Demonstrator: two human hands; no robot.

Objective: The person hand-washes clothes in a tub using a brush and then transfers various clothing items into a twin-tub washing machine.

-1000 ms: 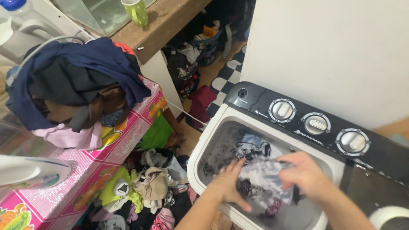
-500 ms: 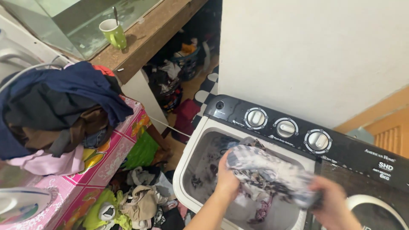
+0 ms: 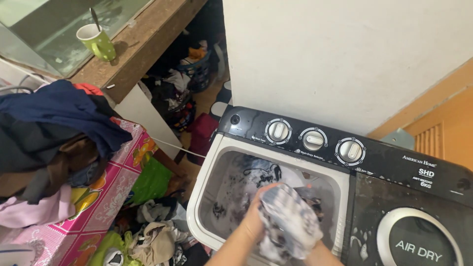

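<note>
Head view, only one available. Left hand (image 3: 253,219) closed around a bunched grey-and-white patterned garment (image 3: 288,224), gripping it from the nine o'clock side. Right hand almost wholly hidden under the cloth; only a strip of forearm showing at six o'clock, so its grip cannot be told. Garment held just above the wash tub (image 3: 231,197), at the tub's five o'clock edge, wet and wadded into a loose ball.

Judgement on handling: best kept over the tub opening while squeezed, so run-off falls inside and not onto the dark lid of the spin compartment (image 3: 419,236) at three o'clock, already flecked with suds. Firm, even pressure advisable; sodden cloth sags and slips.

Materials: tub walls smooth pale plastic, water grey and soapy with dark and light clothes floating. Control panel glossy black with three round dials (image 3: 314,139). At nine o'clock, soft heaped dark clothes (image 3: 54,123) on a bench under a pink flowered cover (image 3: 111,197); green cup (image 3: 98,42) on a rough wooden ledge.
</note>
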